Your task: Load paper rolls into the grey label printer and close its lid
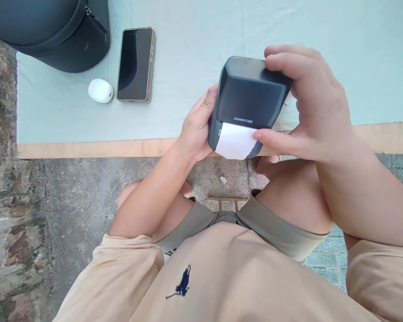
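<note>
A black label printer marked NIIMBOT is held above the table's near edge, tilted so its top faces me. White label paper sticks out of its slot, torn unevenly at the lower right. My left hand wraps the printer's left side, its far fingers hidden behind the body. On the right, my right hand has its fingertips on the printer's upper right corner. Its thumb lies on the right edge of the paper, so the hand spans the printer's side.
A black zipped case stands at the table's far left. Near it lie a phone and a white earbud case. A pale cloth covers the table, whose wooden edge faces me. A paper scrap is on the floor.
</note>
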`<state>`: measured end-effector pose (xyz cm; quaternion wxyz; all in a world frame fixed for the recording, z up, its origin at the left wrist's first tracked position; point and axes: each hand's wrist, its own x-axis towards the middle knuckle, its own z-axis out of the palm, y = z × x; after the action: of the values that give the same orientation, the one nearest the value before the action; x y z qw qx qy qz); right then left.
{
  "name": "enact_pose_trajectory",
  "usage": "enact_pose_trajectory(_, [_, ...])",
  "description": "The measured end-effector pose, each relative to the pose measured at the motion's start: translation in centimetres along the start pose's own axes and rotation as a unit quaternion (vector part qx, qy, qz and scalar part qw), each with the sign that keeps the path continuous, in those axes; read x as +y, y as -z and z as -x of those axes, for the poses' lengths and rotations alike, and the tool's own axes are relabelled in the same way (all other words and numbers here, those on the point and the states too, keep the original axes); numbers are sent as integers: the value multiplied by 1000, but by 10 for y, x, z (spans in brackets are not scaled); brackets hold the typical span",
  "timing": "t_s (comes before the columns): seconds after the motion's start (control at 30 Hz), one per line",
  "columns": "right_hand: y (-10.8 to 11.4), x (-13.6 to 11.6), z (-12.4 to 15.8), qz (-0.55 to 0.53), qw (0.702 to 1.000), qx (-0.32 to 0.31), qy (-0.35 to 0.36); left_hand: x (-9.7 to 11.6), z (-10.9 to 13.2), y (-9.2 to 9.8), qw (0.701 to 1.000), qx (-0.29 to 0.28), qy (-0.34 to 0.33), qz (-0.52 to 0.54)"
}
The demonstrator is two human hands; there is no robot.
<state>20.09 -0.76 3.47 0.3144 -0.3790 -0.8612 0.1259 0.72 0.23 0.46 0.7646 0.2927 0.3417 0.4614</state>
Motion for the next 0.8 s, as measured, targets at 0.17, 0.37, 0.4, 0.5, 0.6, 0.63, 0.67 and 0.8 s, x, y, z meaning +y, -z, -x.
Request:
enact_pose_trajectory(0.17, [3, -2, 0, 18, 999, 26, -5, 4, 1, -5, 999, -37, 20, -4])
enact_pose_trajectory(0.37, [5, -11, 0, 58, 972, 186, -131, 2, 3, 0, 996, -83, 27, -24])
enact_pose_trajectory(0.4, [5, -12, -1, 48, 966, 198, -157, 1, 3, 2, 995, -87, 19, -33])
enact_pose_trajectory(0.5, [6, -12, -3, 17, 956, 209, -204, -2, 2, 5, 995, -92, 11, -44])
enact_pose_trajectory(0.6, [5, -9, -3, 29, 963, 187, -190, -2, 2, 4, 996, -83, 13, -40])
enact_pose_trajectory(0.63, [4, -9, -3, 46, 969, 159, -181, -1, 2, 3, 996, -77, 15, -42])
enact_pose_trajectory(0.67, [3, -9, -3, 67, 975, 124, -174, -1, 3, 2, 996, -72, 19, -46])
enact_pose_trajectory(0.8, [0, -9, -4, 125, 977, 38, -166, 1, 7, -3, 994, -78, 21, -70])
